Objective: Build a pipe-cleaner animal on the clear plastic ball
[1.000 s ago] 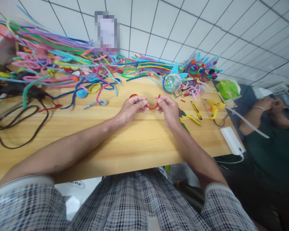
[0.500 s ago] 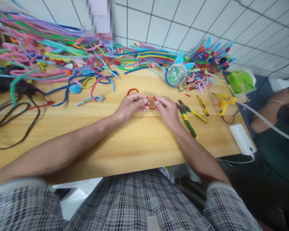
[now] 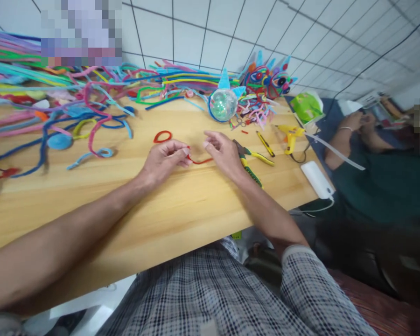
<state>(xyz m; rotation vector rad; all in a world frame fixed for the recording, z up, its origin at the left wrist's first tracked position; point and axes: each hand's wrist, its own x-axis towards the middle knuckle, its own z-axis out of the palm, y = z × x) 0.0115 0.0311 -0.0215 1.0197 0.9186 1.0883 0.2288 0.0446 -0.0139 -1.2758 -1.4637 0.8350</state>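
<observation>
My left hand [image 3: 170,157] is closed, pinching one end of a short red pipe cleaner [image 3: 201,162] between thumb and fingers. From there the pipe cleaner curves right, its other end reaching the underside of my right hand [image 3: 224,153]. That hand has thumb and index finger apart, with nothing between them. Whether its lower fingers touch the pipe cleaner is hidden. A closed red loop [image 3: 163,136] lies on the table just beyond my left hand. Pliers with green and yellow handles [image 3: 257,158] rest right beside my right hand.
Pipe cleaners of many colours [image 3: 101,102] pile along the back and left. A clear ball with blue spikes [image 3: 223,104] stands behind my hands. To the right are a yellow utility knife [image 3: 265,143], a glue gun [image 3: 291,137], a white power bank [image 3: 317,179] and another person's arm [image 3: 339,140].
My right thumb and index finger have come off the pipe cleaner and spread apart. The pipe cleaner has opened from a U into a flatter curve. The whole view has shifted right.
</observation>
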